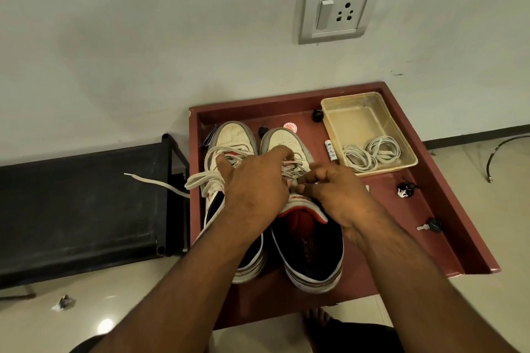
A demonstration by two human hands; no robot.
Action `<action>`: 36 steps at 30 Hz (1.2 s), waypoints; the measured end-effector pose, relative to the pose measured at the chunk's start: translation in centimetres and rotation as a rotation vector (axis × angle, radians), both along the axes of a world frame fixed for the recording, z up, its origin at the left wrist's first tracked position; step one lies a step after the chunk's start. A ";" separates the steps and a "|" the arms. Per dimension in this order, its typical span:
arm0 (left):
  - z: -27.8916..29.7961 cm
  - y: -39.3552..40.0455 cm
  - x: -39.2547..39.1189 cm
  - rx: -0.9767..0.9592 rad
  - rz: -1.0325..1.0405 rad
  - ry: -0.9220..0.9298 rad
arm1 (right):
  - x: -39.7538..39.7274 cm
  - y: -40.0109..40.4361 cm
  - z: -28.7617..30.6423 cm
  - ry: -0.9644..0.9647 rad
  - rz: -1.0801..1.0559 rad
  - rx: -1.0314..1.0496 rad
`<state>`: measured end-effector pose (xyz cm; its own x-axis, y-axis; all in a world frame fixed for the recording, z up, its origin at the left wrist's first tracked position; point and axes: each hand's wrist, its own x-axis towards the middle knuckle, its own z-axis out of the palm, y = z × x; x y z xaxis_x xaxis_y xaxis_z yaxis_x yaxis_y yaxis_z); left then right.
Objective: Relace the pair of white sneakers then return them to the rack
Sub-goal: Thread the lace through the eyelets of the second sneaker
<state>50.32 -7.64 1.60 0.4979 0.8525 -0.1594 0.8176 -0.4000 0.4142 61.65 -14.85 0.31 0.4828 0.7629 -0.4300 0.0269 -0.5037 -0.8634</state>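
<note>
Two white sneakers stand side by side, toes toward the wall, on a red tray lying on the floor. Both hands work over the right sneaker, at about 12 o'clock from the person's bare foot. The left hand reaches across the left sneaker, fingers curled down onto the right sneaker's lacing; what they grasp is hidden. The right hand pinches a lace between thumb and fingertips just above the tongue. The left sneaker's lace lies loose in wide loops, one end trailing toward 9 o'clock over the edge of a black rack. At 2 o'clock on the tray sits a clear box holding coiled spare laces. A key lies at 3 o'clock near the tray's right rim. A wall socket is at 12 o'clock, high up.
</note>
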 end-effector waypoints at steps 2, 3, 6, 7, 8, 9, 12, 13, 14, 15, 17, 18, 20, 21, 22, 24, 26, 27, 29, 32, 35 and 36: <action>0.0 0.2 -0.1 -0.048 0.000 -0.038 | 0.1 -0.1 0.0 -0.067 0.056 0.008; 0.0 0.3 -0.1 -0.065 0.012 -0.046 | 0.3 -0.1 0.1 -0.099 0.094 0.011; -0.1 0.1 0.2 -0.101 0.061 -0.058 | 1.0 -0.3 0.0 -0.210 0.245 0.033; -0.3 0.0 0.3 -0.106 0.080 -0.066 | 1.2 -0.4 0.0 -0.259 0.286 0.033; -0.5 0.0 0.4 -0.102 0.094 -0.075 | 1.4 -0.4 0.1 -0.302 0.310 0.028; -0.7 0.0 0.5 -0.101 0.102 -0.084 | 1.6 -0.5 0.1 -0.323 0.323 0.023; -1.0 0.0 0.7 -0.092 0.098 -0.086 | 1.7 -0.6 0.3 -0.290 0.244 0.012; -1.1 0.0 0.7 -0.072 0.091 -0.084 | 1.6 -0.5 0.2 -0.302 0.193 0.003; -1.3 -0.1 0.7 -0.056 0.091 -0.092 | 1.4 -0.4 0.1 -0.342 0.156 -0.014; -1.6 -0.1 0.8 -0.053 0.092 -0.115 | 1.2 -0.4 0.1 -0.409 0.143 -0.032; -2.0 0.0 0.9 -0.084 0.125 -0.160 | 0.9 -0.2 0.0 -0.535 0.196 -0.067; -2.2 0.1 0.9 -0.100 0.145 -0.176 | 0.9 -0.2 0.0 -0.576 0.223 -0.084; -2.7 0.3 0.9 -0.195 0.171 -0.240 | 1.0 -0.3 0.1 -0.611 0.236 -0.096; -2.8 0.5 0.9 -0.258 0.179 -0.293 | 1.1 -0.4 0.1 -0.626 0.237 -0.093; -3.1 0.6 0.9 -0.319 0.191 -0.337 | 1.1 -0.4 0.2 -0.646 0.244 -0.091; -3.4 0.9 0.8 -0.408 0.206 -0.385 | 1.0 -0.3 0.3 -0.693 0.291 -0.099; -3.4 1.1 0.8 -0.423 0.195 -0.403 | 0.9 -0.2 0.1 -0.701 0.305 -0.091; -3.3 1.2 0.7 -0.404 0.177 -0.386 | 1.0 -0.2 -0.1 -0.669 0.273 -0.066; -2.8 1.3 0.6 -0.295 0.103 -0.267 | 1.5 -0.2 -0.1 -0.622 0.176 0.015; -1.8 1.1 0.5 -0.186 -0.005 -0.203 | 2.0 -0.4 0.1 -0.472 0.004 0.099; -1.6 0.9 0.4 -0.245 0.029 -0.405 | 2.0 -0.7 0.9 -0.152 -0.084 0.163; -1.3 0.9 0.5 -0.261 0.051 -0.449 | 2.1 -0.8 1.0 -0.079 -0.084 0.173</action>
<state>50.80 -6.77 0.32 0.5252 0.8377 -0.1498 0.5519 -0.2013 0.8092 63.77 -15.66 1.35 0.5746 0.7781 -0.2538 0.0626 -0.3510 -0.9343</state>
